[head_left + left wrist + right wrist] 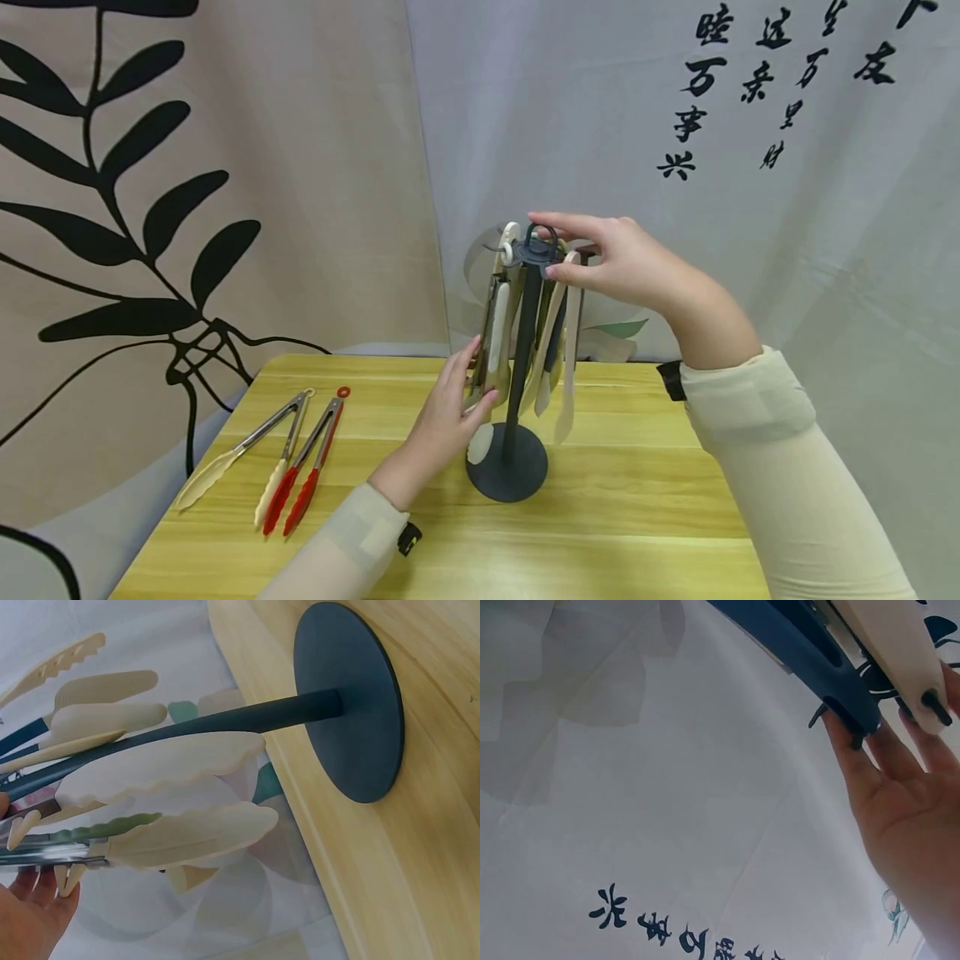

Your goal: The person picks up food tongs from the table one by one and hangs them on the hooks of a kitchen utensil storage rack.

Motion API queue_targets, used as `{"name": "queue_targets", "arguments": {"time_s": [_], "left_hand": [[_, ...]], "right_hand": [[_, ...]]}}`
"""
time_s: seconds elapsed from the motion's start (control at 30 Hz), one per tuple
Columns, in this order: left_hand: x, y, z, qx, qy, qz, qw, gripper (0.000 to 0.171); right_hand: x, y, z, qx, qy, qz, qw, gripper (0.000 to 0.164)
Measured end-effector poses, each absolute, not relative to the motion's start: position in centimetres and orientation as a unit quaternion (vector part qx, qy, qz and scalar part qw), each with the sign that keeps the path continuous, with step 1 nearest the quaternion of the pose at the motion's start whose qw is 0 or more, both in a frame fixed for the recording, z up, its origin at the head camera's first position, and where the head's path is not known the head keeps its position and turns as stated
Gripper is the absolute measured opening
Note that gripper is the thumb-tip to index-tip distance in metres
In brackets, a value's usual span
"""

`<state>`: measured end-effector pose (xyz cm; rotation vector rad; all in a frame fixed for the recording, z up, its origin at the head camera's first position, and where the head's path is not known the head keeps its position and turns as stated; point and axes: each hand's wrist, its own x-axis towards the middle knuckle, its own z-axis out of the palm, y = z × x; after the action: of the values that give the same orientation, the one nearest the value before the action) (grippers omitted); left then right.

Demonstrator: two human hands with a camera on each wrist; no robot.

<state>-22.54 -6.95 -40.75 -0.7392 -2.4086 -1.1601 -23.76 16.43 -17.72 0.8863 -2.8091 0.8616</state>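
A dark utensil stand [528, 350] rises from a round base [364, 761], with several utensils hanging about its top. My right hand [626, 258] grips the stand's top, index finger by the loop [542, 237] and thumb lower at the hook ring. Behind the blue handle [825, 667] and the cream handle [900, 656] its other fingers show in the right wrist view. On the stand's left side my left hand [442, 417] holds cream-tipped tongs [191, 836] between thumb and fingers. The upper end of these tongs is partly hidden among the other utensils.
Cream-tipped tongs [285, 442] and red-tipped tongs [306, 467] lie side by side on the left of the wooden table [637, 517]. Close behind the stand hangs a printed curtain [337, 167]. Cream spatula-like utensils [570, 358] dangle on the stand's right.
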Motion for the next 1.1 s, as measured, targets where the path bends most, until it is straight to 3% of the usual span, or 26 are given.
{"name": "queue_targets", "arguments": {"time_s": [1.1], "left_hand": [[-23.3,-6.4,-41.0,-0.267,-0.867,-0.372,0.197,0.073]], "right_hand": [[-22.3,15.6,-17.7,0.244,-0.937,0.244,0.057,0.067]]}}
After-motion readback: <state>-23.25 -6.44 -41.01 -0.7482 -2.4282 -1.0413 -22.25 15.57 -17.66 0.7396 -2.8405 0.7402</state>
